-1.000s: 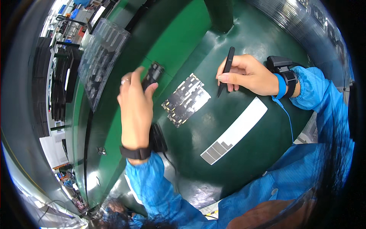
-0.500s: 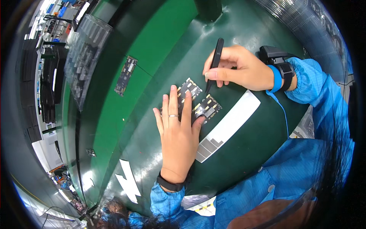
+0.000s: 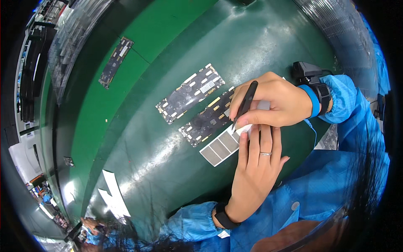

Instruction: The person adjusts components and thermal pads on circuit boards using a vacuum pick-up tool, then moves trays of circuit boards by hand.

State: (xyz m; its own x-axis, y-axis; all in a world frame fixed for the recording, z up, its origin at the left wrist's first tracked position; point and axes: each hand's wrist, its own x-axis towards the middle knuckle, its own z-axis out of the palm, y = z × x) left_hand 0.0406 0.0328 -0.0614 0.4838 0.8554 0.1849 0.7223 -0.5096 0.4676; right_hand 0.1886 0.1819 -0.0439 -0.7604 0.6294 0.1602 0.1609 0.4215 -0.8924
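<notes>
Board at far left (image 3: 116, 63): lies on the bright-green band (image 3: 159, 25), well apart from the other boards.
White paper (image 3: 118, 204): sits lower left; bare surface (image 3: 163, 172) beyond its right edge gives room to move.
Upper board (image 3: 191, 93): flat, a narrow gap from its neighbour.
Lower board (image 3: 205, 122): flat, right end hidden.
Label strip (image 3: 219, 148): grey-patched end just beside the lower board, perhaps for short reach.
Black tool (image 3: 245, 103): tilted, tip down at the strip; contact unclear.
Left hand (image 3: 256, 172): fingers extended over the strip, grasping nothing visible, seemingly steadying it.
Right hand (image 3: 279, 101): closed round the tool pen-fashion, probably for fine control.
Clear trays (image 3: 327, 38): bound the upper right.
</notes>
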